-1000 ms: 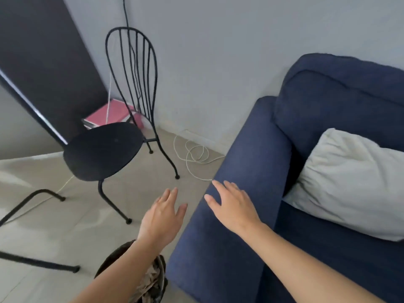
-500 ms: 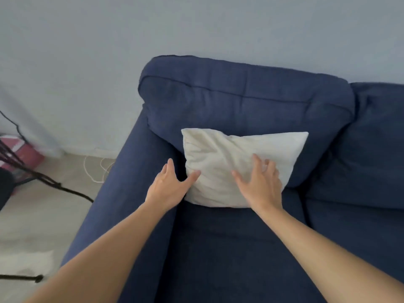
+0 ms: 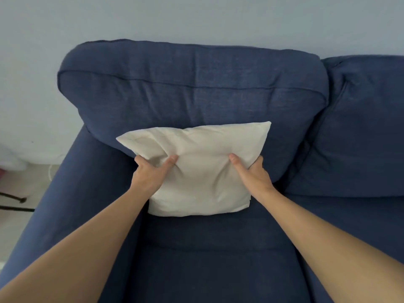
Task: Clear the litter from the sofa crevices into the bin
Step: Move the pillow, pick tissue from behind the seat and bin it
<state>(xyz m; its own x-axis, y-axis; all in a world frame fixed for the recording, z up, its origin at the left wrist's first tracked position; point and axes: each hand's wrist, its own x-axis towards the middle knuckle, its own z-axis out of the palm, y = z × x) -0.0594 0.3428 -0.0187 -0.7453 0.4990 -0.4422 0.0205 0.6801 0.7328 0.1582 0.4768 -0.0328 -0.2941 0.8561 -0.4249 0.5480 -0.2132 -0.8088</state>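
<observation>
A cream pillow (image 3: 203, 178) leans against the back cushion (image 3: 192, 88) of the dark blue sofa (image 3: 218, 259). My left hand (image 3: 150, 171) grips the pillow's left side, thumb pressed into the front and fingers behind. My right hand (image 3: 251, 173) grips its right side the same way. The fabric is bunched between the two thumbs. No litter and no bin are in view. The pillow and cushions hide the crevices behind and beside the seat.
The sofa's left armrest (image 3: 65, 193) runs along the left. A second back cushion (image 3: 360, 127) sits to the right. Pale floor (image 3: 15, 215) with thin black chair legs (image 3: 13, 202) shows at the far left. A light wall (image 3: 196, 18) stands behind.
My view swung from the chair and floor onto the sofa. Both hands moved from the armrest to the pillow and closed on its two sides.
</observation>
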